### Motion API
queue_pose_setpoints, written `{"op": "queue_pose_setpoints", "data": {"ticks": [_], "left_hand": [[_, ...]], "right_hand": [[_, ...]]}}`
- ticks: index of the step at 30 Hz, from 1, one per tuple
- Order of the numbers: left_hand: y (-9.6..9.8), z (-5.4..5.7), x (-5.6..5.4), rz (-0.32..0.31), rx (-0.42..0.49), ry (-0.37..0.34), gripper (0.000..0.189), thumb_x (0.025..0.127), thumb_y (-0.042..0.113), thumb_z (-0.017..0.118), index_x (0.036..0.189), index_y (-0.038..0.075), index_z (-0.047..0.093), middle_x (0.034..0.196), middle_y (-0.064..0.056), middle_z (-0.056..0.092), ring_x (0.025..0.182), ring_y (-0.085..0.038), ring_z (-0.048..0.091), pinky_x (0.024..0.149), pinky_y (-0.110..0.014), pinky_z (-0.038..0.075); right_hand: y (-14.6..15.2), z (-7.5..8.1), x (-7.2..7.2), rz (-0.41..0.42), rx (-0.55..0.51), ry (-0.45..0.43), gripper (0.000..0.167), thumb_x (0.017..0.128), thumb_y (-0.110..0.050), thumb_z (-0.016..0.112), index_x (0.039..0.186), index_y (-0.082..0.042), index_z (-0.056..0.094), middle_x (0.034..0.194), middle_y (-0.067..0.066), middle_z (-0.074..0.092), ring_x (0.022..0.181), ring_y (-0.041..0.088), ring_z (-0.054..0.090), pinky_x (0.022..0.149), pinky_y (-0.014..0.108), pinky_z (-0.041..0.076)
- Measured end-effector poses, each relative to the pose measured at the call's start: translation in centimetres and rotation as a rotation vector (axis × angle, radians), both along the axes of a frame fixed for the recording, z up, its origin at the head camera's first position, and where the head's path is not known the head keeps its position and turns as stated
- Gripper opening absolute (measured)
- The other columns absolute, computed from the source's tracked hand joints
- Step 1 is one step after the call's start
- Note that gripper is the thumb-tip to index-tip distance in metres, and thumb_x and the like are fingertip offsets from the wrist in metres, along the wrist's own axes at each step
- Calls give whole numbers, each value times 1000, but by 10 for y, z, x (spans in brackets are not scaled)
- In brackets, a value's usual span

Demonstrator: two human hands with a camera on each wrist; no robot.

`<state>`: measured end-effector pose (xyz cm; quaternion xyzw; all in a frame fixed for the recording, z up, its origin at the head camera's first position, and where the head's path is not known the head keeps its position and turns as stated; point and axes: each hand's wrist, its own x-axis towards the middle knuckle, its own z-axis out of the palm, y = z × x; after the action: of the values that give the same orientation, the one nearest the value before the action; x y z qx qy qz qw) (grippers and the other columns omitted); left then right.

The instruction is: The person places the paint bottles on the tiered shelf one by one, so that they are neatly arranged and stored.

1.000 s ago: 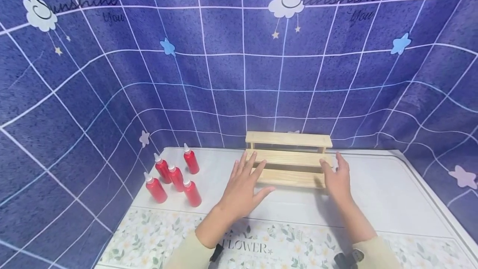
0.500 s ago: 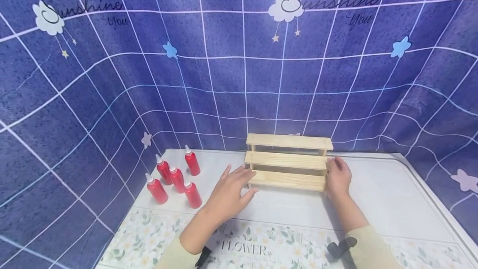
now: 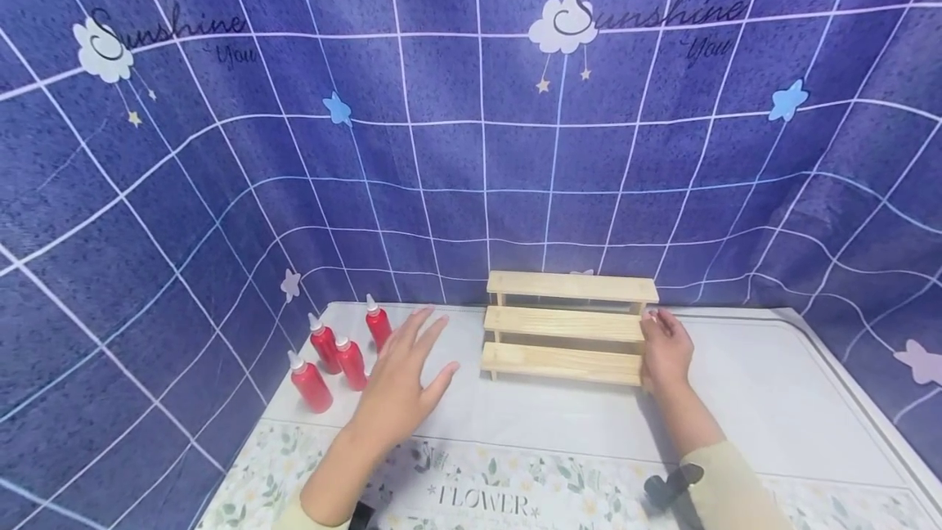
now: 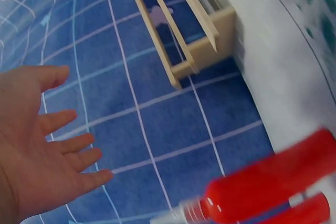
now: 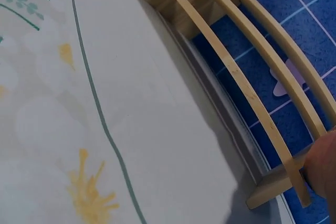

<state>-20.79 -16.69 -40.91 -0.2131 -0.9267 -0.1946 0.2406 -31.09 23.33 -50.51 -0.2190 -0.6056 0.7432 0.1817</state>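
Observation:
A three-tier wooden display shelf (image 3: 562, 322) stands at the back of the table, its steps facing me. My right hand (image 3: 666, 354) grips its right end with curled fingers; in the right wrist view only part of that hand (image 5: 321, 166) shows beside the end support. To the left, my left hand (image 3: 397, 383) hovers with fingers spread and nothing in it, beside several red squeeze bottles (image 3: 311, 384) with white pointed tips. It hides most of the nearest right bottle. The left wrist view shows the open palm (image 4: 47, 156) apart from a red bottle (image 4: 268, 182).
A white table mat (image 3: 765, 399) with a floral front band lettered FLOWER (image 3: 482, 500) lies under everything. Behind and at both sides hangs a blue gridded curtain (image 3: 441, 145) with clouds and stars, close behind the shelf.
My left hand has moved from the shelf's left end leftward to the bottles. My right hand has closed on the shelf's right end and stayed there. The shelf looks nearly unmoved.

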Motion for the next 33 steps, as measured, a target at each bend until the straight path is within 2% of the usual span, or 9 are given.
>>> {"op": "queue_pose_setpoints", "data": {"ticks": [5,8,12,17,20,22,24,28,33], "left_hand": [[-21,-6,-4,54,72,-37,73,97,36,76,160,19,45,167,-12,43,153,-40,45,120,-71,39],[-33,-15,-6,85,115,-76,78,96,35,77,163,19,39,169,-14,39,150,-43,48,117,-72,41],[-45,-27,-7,120,176,-86,88,94,33,79,166,18,30,171,-17,32,155,-44,39,119,-74,36],[-57,-36,-13,125,272,-49,87,92,23,81,165,16,33,168,-15,38,158,-36,36,126,-64,34],[-55,-39,-18,102,303,-17,78,93,14,80,160,13,41,163,-14,46,155,-33,43,131,-34,32],[-51,-40,-20,96,307,6,71,93,7,78,156,10,46,159,-13,51,152,-33,47,128,-27,34],[-49,-40,-22,98,318,25,66,92,1,75,153,7,50,155,-14,55,148,-34,51,126,-25,36],[-54,-45,-25,108,396,-67,61,95,-4,68,152,8,50,147,-15,63,141,-36,59,115,-48,47],[-65,-61,-25,159,445,-217,64,97,-5,63,157,12,44,141,-11,70,116,-34,71,89,-33,63]], "right_hand": [[0,-4,1,26,60,-5,57,108,-22,58,161,-6,40,173,14,33,163,30,29,132,37,32],[0,-7,3,38,139,-34,51,110,-23,53,158,-7,46,169,15,40,156,27,43,121,24,45],[0,-10,6,50,217,-62,47,111,-24,49,156,-9,49,161,16,52,99,6,66,73,8,51],[-1,-11,2,56,205,-20,46,111,-23,49,154,-8,50,157,17,55,68,-8,49,56,11,45],[3,-11,1,51,215,-15,44,112,-22,49,153,-7,51,150,17,58,76,-4,54,61,11,48],[4,-10,1,42,225,-16,44,111,-22,49,152,-7,52,147,16,59,80,-2,55,63,9,48],[5,-9,1,37,232,-8,44,111,-21,49,152,-5,52,146,17,59,89,-3,57,72,5,50],[1,-6,2,28,228,14,41,110,-20,51,148,-1,54,142,18,60,88,-5,57,73,5,51],[-1,-7,2,27,236,23,39,110,-18,52,144,-2,57,146,17,61,78,-6,55,66,9,47]]}}
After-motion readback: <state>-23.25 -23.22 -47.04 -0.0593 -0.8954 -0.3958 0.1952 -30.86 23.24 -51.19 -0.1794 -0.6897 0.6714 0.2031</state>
